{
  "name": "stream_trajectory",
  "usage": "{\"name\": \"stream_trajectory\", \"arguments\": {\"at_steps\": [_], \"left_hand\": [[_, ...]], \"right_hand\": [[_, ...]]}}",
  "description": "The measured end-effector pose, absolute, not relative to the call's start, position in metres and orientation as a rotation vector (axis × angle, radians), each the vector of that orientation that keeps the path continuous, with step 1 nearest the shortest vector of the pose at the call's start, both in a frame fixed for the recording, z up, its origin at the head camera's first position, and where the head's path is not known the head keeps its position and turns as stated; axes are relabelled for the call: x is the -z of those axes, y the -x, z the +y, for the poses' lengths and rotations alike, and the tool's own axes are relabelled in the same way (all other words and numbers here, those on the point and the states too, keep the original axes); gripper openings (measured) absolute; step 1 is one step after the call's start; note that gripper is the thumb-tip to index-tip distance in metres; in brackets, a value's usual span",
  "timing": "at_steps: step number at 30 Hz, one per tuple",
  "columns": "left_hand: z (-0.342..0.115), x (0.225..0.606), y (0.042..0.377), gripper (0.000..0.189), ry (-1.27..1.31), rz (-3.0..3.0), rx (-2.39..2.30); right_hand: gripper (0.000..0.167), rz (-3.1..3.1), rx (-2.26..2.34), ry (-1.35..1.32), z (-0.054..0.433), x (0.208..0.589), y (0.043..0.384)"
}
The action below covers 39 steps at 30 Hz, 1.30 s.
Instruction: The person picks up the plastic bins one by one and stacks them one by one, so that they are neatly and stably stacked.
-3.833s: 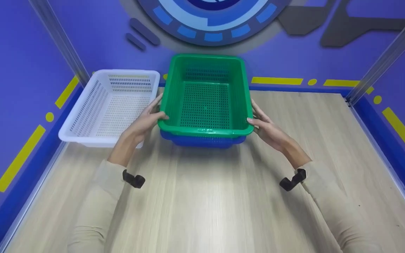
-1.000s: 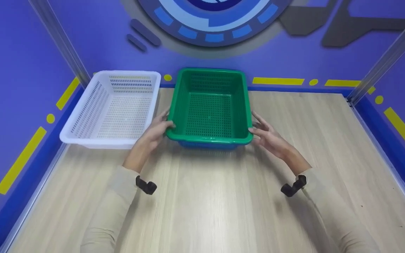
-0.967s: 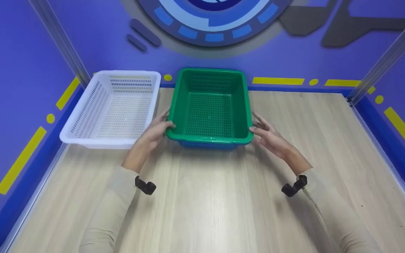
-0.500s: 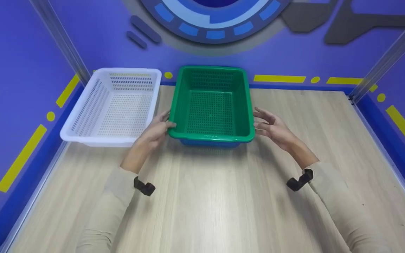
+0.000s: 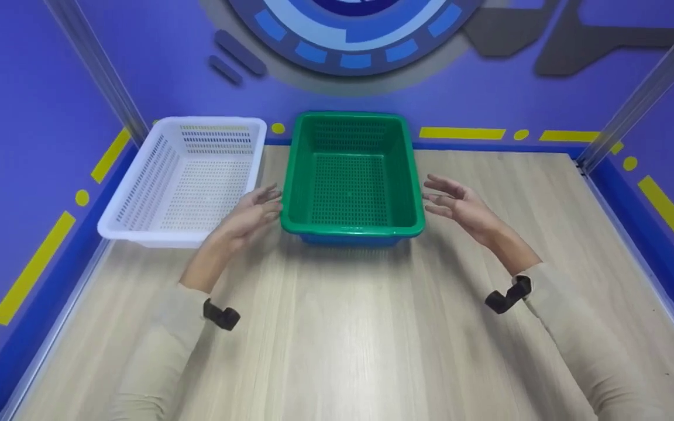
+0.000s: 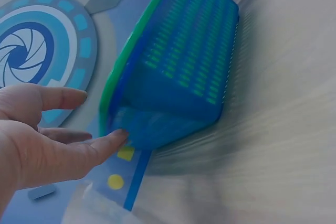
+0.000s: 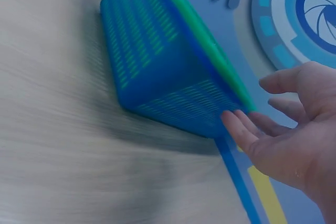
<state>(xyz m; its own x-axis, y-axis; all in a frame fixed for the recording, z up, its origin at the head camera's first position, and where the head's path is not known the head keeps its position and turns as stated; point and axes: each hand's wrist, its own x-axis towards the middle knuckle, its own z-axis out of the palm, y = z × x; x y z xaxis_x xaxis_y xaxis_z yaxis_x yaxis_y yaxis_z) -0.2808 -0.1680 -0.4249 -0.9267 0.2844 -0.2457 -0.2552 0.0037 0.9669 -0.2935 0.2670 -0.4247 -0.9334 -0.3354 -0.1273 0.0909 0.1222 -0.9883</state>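
Note:
A green plastic basket (image 5: 348, 229) is nested inside a blue basket (image 5: 348, 240), and the pair stands on the table near the back wall. In both wrist views the blue basket's slotted outside (image 6: 184, 77) shows under the green rim (image 7: 210, 51). My left hand (image 5: 246, 216) is beside the left rim, fingers extended and fingertips close to the baskets. My right hand (image 5: 468, 213) is off the right side with its fingers spread and holds nothing.
A white slotted basket (image 5: 132, 231) stands on the table to the left, partly behind my left hand. Blue panel walls (image 5: 155, 64) close in the back and both sides of the wooden table (image 5: 348, 339). Black wrist cameras (image 5: 222, 316) are strapped to both wrists.
Earlier both hands held the green basket's rim; it came down and toward me into the blue one. The right hand then let go and drew away right, and the left thumb has come off the rim.

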Motion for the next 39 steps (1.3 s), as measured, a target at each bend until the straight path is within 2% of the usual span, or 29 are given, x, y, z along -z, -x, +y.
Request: {"name": "stream_trajectory", "arguments": {"at_steps": [6,11,20,32,39], "left_hand": [[-0.201,0.406,0.277,0.061,-0.122,2.006,-1.938],[-0.232,0.396,0.277,0.056,-0.113,2.089,-1.908],[-0.292,0.387,0.271,0.063,0.062,2.100,-2.116],[-0.351,0.391,0.256,0.072,0.268,2.126,-2.175],[-0.375,0.404,0.248,0.064,0.482,2.579,-1.902]], "right_hand": [[0.055,2.083,1.908,0.257,0.259,0.403,0.305],[0.054,2.110,1.866,0.342,0.236,0.401,0.307],[0.054,2.009,1.887,0.440,0.180,0.397,0.308],[0.050,1.838,1.905,0.497,0.118,0.401,0.303],[0.048,1.736,1.915,0.502,0.090,0.413,0.299]]}}
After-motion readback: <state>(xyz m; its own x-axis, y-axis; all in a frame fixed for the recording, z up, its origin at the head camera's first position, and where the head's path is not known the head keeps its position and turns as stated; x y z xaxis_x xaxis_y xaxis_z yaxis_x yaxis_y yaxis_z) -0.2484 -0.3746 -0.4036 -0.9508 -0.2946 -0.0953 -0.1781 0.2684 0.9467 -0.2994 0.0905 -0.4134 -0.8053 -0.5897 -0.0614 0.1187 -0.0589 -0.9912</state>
